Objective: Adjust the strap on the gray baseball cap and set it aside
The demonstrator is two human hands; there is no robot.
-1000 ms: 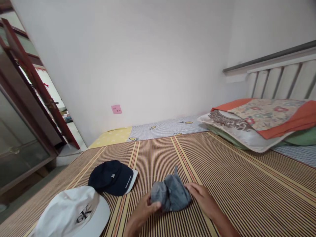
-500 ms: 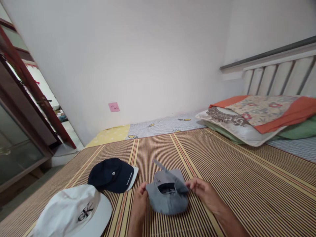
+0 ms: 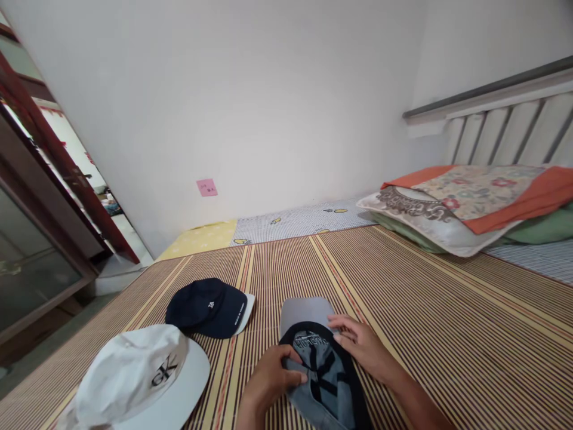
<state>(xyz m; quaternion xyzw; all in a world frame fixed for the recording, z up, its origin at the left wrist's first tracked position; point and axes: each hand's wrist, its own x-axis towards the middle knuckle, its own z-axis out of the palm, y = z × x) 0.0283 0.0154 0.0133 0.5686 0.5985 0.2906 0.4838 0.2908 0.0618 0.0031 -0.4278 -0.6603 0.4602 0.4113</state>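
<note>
A grey cap [image 3: 329, 382] lies on the striped mat with its inside facing up and its brim pointing away from me. My left hand [image 3: 275, 376] grips the cap's left edge, thumb over the inside. At the right side, near where brim and crown meet, my right hand [image 3: 358, 343] touches the cap with its fingers apart. To the left rests a navy cap [image 3: 201, 307] with a pale brim. Nearer to me is a white cap [image 3: 129, 376] with black letters on its front.
The striped mat [image 3: 430, 322] covers the bed. Pillows [image 3: 430, 224] with an orange-edged floral cloth [image 3: 483, 188] lie at the back right, below a radiator [image 3: 505, 131]. A pink note [image 3: 206, 187] is on the wall. A red-brown door [image 3: 80, 173] stands at the left.
The grey cap has turned over, from its outside and back opening showing to its inside showing. My left hand has moved onto its inner edge, and my right hand's fingers have spread near the brim.
</note>
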